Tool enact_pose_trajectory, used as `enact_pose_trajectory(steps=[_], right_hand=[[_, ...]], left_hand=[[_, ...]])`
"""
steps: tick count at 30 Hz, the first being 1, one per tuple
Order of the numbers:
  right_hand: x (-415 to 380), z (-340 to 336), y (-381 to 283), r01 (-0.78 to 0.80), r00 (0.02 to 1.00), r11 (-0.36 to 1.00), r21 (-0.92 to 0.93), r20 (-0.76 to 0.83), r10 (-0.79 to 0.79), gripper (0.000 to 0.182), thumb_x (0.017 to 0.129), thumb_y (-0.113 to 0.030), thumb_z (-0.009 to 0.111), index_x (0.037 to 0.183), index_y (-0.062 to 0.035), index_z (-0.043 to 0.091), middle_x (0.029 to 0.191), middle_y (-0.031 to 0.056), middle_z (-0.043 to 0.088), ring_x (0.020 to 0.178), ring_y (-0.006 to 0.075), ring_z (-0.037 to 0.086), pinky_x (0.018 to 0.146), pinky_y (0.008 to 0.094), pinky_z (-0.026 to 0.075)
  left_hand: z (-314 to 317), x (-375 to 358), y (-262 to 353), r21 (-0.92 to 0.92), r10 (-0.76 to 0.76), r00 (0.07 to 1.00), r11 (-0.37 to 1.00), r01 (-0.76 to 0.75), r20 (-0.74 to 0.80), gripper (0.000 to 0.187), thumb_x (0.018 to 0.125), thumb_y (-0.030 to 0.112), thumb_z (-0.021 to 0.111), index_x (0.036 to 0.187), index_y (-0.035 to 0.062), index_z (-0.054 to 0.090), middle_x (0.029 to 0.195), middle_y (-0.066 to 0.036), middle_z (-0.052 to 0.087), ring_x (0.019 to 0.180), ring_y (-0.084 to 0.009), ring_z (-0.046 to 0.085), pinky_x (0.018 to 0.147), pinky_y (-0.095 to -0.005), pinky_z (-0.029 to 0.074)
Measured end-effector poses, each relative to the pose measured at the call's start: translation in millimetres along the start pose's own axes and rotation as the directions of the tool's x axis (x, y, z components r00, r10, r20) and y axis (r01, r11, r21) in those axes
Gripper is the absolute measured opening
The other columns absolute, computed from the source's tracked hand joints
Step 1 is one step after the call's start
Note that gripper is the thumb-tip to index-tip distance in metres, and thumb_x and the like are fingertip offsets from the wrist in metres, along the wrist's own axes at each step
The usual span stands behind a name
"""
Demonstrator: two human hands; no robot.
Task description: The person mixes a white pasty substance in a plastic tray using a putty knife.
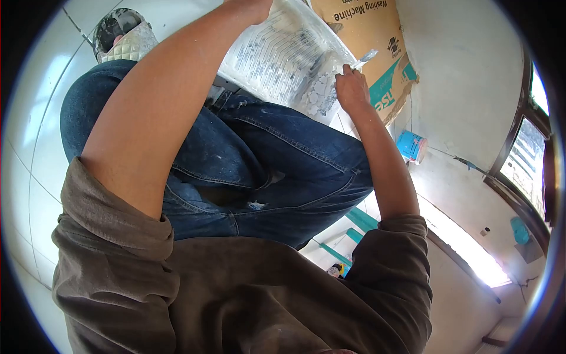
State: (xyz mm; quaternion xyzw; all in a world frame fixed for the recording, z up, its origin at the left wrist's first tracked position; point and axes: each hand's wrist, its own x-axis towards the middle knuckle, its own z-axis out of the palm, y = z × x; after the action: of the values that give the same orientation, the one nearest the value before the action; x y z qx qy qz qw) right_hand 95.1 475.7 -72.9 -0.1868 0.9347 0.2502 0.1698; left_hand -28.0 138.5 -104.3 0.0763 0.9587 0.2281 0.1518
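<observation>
A white paint tray [233,74] with a ribbed slope lies in front of my knees, and whitish flakes [321,94] are gathered at its right end. Its surface looks covered with clear, wrinkled plastic. My right hand [352,88] is at the tray's right edge, fingers bent and closed on a strip of clear plastic [367,58] that sticks out past them. At the top of the view my left hand [257,10] is over the tray's far left side. Most of it is cut off by the frame edge, so its fingers are hidden.
A washing machine carton [368,29] lies flat beyond the tray. To the right stands a blue and pink tub [411,146] near the wall. A dark, white-smeared bucket [121,29] with a quilted cloth [131,47] is at the upper left on the tiled floor [41,141].
</observation>
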Motion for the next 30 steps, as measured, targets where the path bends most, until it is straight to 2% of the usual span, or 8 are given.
enact_pose_trajectory(steps=[4,7,9,16,19,24,27,30], right_hand=[[2,8,4,-0.049,0.998,0.994,0.092,0.030,0.047,0.028,0.098,-0.015,0.052,0.096,0.0040,0.073,0.123,0.0211,0.065,0.112,0.0378,0.064,0.101,0.0501,0.050],[-3,-5,-5,-0.008,1.000,0.996,0.087,0.027,0.006,0.027,0.097,-0.016,0.056,0.099,0.0034,0.075,0.123,0.0227,0.064,0.112,0.0380,0.064,0.101,0.0498,0.051],[-10,-11,-12,0.037,0.986,0.997,0.063,0.162,-0.047,0.022,0.094,-0.015,0.064,0.101,0.0001,0.078,0.122,0.0220,0.064,0.111,0.0378,0.065,0.100,0.0496,0.052],[-18,-12,-12,-0.003,0.985,0.981,0.196,0.171,-0.031,0.017,0.091,-0.017,0.072,0.099,-0.0054,0.080,0.114,0.0214,0.064,0.109,0.0386,0.067,0.097,0.0491,0.055],[-22,-12,-18,0.196,0.955,0.960,0.199,0.184,-0.233,0.017,0.087,-0.018,0.073,0.097,-0.0065,0.080,0.110,0.0220,0.066,0.098,0.0403,0.070,0.089,0.0497,0.059],[-13,-24,-2,-0.023,0.997,0.999,0.049,0.080,0.019,0.017,0.089,-0.016,0.070,0.099,-0.0072,0.080,0.112,0.0189,0.067,0.105,0.0352,0.070,0.091,0.0472,0.058],[-20,-22,-1,0.003,0.998,1.000,0.018,0.066,-0.004,0.017,0.090,-0.017,0.070,0.099,-0.0062,0.080,0.112,0.0190,0.066,0.105,0.0361,0.069,0.091,0.0477,0.058],[-17,-22,-6,0.083,0.965,0.983,0.165,0.233,-0.121,0.018,0.091,-0.017,0.069,0.100,-0.0051,0.080,0.114,0.0192,0.066,0.107,0.0372,0.068,0.094,0.0487,0.057]], left_hand=[[5,1,0,0.008,0.018,0.999,1.000,-0.018,-0.028,0.022,0.091,0.004,0.064,0.108,-0.0023,0.076,0.116,-0.024,0.075,0.110,-0.0350,0.074,0.089,-0.0456,0.061],[5,2,-2,-0.019,-0.015,0.999,1.000,0.015,-0.051,0.022,0.091,0.004,0.064,0.108,-0.0024,0.076,0.116,-0.023,0.075,0.110,-0.0351,0.074,0.089,-0.0459,0.061],[4,3,-1,-0.035,-0.005,1.000,0.999,0.005,-0.006,0.022,0.090,0.004,0.065,0.108,-0.0027,0.076,0.115,-0.023,0.075,0.109,-0.0357,0.074,0.089,-0.0456,0.061],[8,2,-2,-0.028,0.029,0.999,0.999,-0.029,-0.021,0.022,0.090,0.005,0.066,0.108,-0.0022,0.076,0.117,-0.022,0.075,0.111,-0.0349,0.074,0.090,-0.0456,0.060],[6,4,0,-0.004,0.050,0.998,0.999,-0.050,-0.038,0.023,0.090,0.005,0.065,0.109,-0.0025,0.075,0.118,-0.022,0.075,0.112,-0.0345,0.073,0.091,-0.0456,0.060],[0,2,1,-0.005,-0.005,1.000,1.000,0.005,0.023,0.024,0.092,0.005,0.064,0.112,-0.0037,0.074,0.120,-0.024,0.074,0.114,-0.0355,0.072,0.093,-0.0458,0.059],[-8,-6,3,-0.057,-0.024,0.999,0.998,0.026,0.037,0.026,0.091,0.006,0.064,0.113,-0.0048,0.073,0.120,-0.024,0.073,0.115,-0.0364,0.072,0.093,-0.0463,0.059],[-7,-3,0,-0.122,-0.027,1.000,0.992,0.027,-0.001,0.028,0.091,0.006,0.063,0.114,-0.0053,0.073,0.121,-0.025,0.073,0.115,-0.0375,0.071,0.093,-0.0468,0.059]])
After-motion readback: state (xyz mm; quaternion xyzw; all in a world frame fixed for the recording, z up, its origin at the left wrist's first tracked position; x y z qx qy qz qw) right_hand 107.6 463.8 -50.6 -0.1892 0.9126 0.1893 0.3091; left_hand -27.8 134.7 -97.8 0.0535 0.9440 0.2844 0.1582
